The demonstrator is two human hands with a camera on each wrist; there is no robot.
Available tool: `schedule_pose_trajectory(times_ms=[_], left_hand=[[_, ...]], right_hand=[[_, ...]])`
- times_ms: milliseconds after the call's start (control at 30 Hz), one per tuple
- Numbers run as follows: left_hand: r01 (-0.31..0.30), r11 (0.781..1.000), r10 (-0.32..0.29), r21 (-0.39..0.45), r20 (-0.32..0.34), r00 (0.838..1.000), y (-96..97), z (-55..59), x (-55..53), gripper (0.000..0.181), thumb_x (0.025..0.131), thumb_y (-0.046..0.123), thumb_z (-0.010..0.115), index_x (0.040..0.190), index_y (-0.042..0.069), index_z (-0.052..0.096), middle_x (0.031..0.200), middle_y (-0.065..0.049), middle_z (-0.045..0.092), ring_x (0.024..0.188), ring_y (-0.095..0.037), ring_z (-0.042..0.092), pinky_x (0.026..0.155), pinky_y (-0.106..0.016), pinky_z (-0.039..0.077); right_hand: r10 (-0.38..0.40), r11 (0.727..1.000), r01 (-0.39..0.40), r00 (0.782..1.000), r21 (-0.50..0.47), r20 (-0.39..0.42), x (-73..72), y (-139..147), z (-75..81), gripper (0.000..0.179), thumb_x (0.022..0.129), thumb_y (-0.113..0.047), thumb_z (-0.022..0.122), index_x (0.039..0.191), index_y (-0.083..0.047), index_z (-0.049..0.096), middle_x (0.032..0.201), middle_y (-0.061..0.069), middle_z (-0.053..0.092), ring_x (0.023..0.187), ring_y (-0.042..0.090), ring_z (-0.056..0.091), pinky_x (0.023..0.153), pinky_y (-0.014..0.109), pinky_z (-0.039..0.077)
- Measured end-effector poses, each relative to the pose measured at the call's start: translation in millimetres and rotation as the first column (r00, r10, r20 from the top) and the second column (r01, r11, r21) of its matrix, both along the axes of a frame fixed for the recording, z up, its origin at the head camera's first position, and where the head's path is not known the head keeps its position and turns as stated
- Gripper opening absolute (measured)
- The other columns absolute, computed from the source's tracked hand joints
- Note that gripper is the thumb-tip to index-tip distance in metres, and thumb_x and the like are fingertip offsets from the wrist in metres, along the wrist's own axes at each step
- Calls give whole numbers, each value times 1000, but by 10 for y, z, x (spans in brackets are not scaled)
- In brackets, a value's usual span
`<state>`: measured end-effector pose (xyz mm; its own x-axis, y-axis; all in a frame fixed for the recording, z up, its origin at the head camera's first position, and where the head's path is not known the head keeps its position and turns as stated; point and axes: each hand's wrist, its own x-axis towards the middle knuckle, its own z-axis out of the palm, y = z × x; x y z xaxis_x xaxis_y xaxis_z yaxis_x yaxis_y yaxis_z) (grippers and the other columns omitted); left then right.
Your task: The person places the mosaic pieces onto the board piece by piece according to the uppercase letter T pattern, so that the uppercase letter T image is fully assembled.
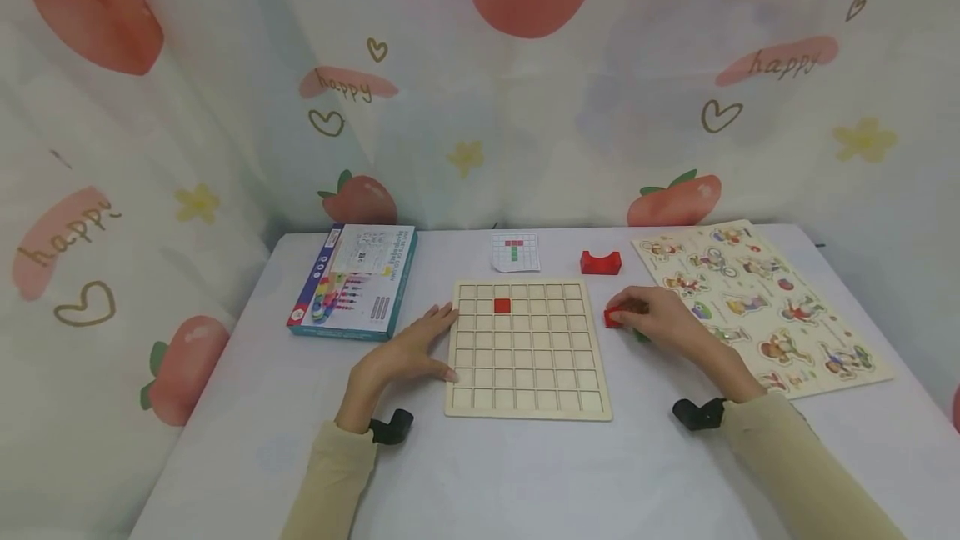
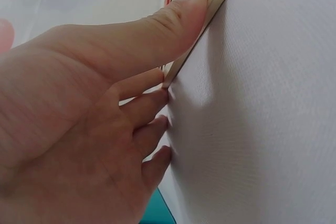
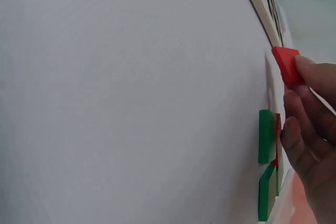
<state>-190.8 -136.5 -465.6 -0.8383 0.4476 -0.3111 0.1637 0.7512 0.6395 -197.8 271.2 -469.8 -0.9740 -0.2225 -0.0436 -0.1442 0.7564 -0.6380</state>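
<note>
A pale wooden grid board lies on the table with one red square tile in a cell of its second row. My left hand rests at the board's left edge, thumb on the rim and fingers spread alongside. To the right of the board, my right hand pinches a red tile between thumb and fingers. Below that hand, several green tiles and part of a red one lie on the table, partly hidden in the head view. A pattern card with red and green squares lies behind the board.
A red block with a curved notch stands behind my right hand. The blue-edged box lies at the back left. On the right is a wooden picture board. Patterned cloth hangs behind the white table.
</note>
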Motion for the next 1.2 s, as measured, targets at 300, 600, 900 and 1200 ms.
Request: schedule_pose_trajectory(times_ms=[300,600,900,1200], left_hand=[[7,1000,-7,15,-6,1000,-13,2,-5,104,79,23,89,163,10,30,173,-5,18,161,-29,7,130,-53,13],[14,1000,-14,21,-11,1000,-13,13,-2,103,79,24,89,163,9,30,173,-5,18,161,-29,7,130,-53,13],[4,1000,-4,3,-3,1000,-9,35,5,103,79,23,89,163,11,30,173,-4,19,162,-28,7,130,-53,14],[7,1000,-7,16,4,1000,-15,24,-2,105,79,24,89,163,11,29,173,-5,17,162,-29,6,130,-54,13]], right_hand=[[9,968,11,997,-250,78,-67,-127,45,26,99,-12,68,119,5,68,100,19,74,74,19,70,66,22,58],[70,935,-19,989,-354,133,-169,-346,12,40,98,-15,70,132,4,64,113,20,75,90,16,74,82,12,54],[110,944,-52,981,-325,161,-269,-590,24,44,98,-16,71,136,3,63,111,17,75,94,22,77,90,15,53],[129,946,-61,972,-320,197,-362,-834,46,41,97,-14,72,132,5,64,97,17,75,77,22,75,80,24,62]])
